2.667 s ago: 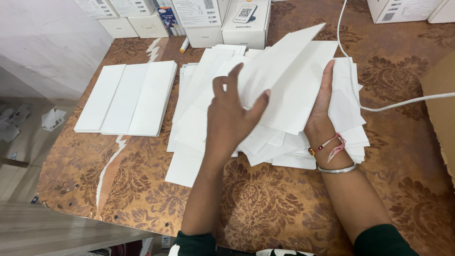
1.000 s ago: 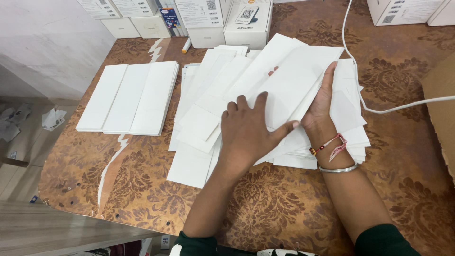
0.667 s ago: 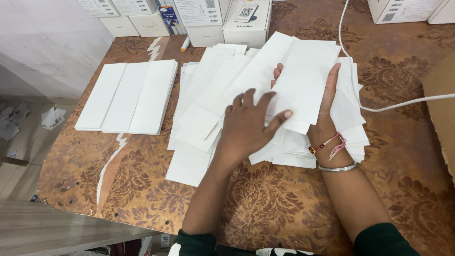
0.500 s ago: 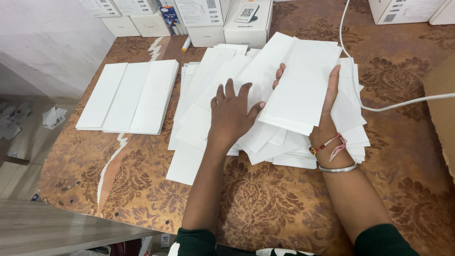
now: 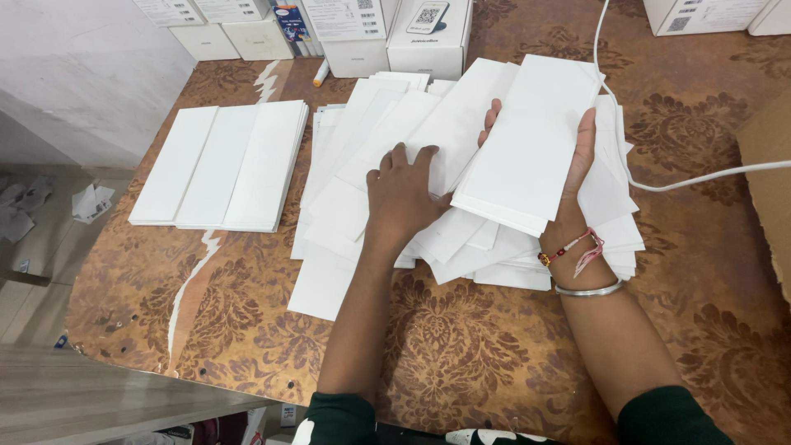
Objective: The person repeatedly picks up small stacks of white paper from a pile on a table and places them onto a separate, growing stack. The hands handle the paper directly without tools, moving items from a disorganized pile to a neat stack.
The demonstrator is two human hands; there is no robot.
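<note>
A loose spread of long white card sheets (image 5: 354, 156) covers the middle of the brown patterned table (image 5: 461, 354). My right hand (image 5: 568, 189) grips a thin stack of the white sheets (image 5: 531, 144) and holds it tilted above the spread, fingers showing on both long edges. My left hand (image 5: 404, 194) lies flat on the spread sheets just left of that stack, fingers apart. A red thread and a metal bangle (image 5: 587, 289) circle my right wrist.
Three neat piles of white sheets (image 5: 222, 165) lie side by side at the left. White boxes (image 5: 428, 37) line the far edge. A white cable (image 5: 692, 177) runs across the right side. A cardboard box edge (image 5: 770, 181) stands at the right.
My right hand has gathered sheets into a stack and lifted it higher. My left hand slid left and down onto the spread sheets.
</note>
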